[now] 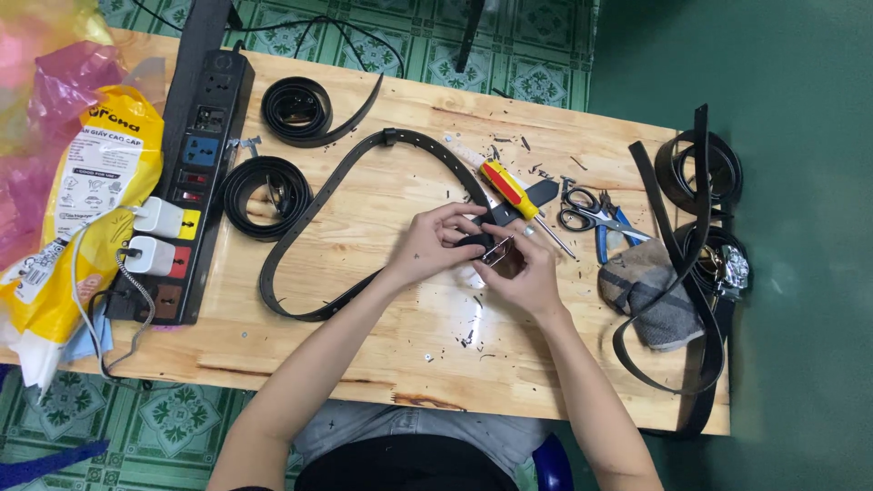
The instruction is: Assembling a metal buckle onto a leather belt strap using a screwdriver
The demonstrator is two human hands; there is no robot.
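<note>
One head-worn camera looks almost straight down on the wooden table [364, 345] from above the seated person, close enough that the tabletop fills most of the frame. The near edge runs along the bottom, with the person's lap below it. Green patterned floor tiles [509, 55] show past the far edge and lower left.

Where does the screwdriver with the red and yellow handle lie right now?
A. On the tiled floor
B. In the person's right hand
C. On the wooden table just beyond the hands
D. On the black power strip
C: the screwdriver with the red and yellow handle rests on the light wooden table, just beyond both hands, touched by neither.
</note>
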